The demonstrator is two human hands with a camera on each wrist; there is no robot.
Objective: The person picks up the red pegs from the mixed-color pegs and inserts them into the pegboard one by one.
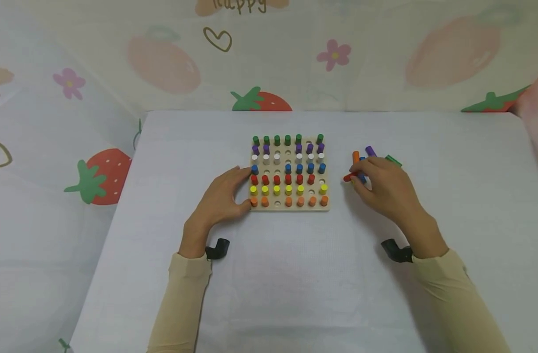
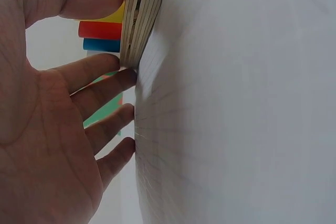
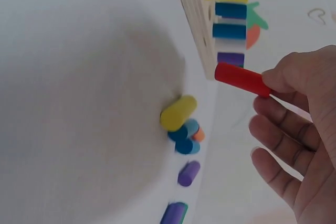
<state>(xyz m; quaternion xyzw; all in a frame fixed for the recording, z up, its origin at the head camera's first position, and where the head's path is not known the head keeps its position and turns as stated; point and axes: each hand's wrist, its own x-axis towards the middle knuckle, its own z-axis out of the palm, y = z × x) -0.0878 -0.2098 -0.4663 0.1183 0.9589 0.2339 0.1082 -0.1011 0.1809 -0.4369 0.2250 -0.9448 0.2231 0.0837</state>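
A square wooden pegboard (image 1: 291, 206) lies on the table, its rows of green, purple, white, blue, red, yellow and orange pegs standing upright. Several holes have no peg. My left hand (image 1: 225, 197) rests against the board's left side, thumb at the near corner and fingers loosely extended along the edge. To the right of the board, my right hand (image 1: 385, 189) pinches a red peg (image 3: 241, 78) between thumb and index finger, above the table. Its other fingers are loosely bent. Beyond that hand lie loose pegs: a purple peg (image 1: 371, 151), a green peg (image 1: 393, 160) and an orange peg (image 1: 355, 157).
The right wrist view also shows a yellow peg (image 3: 178, 113) and blue pegs (image 3: 185, 146) in the loose group. A white cloth (image 1: 278, 284) covers the table. Behind it hangs a backdrop (image 1: 269, 59) printed with fruit and flowers.
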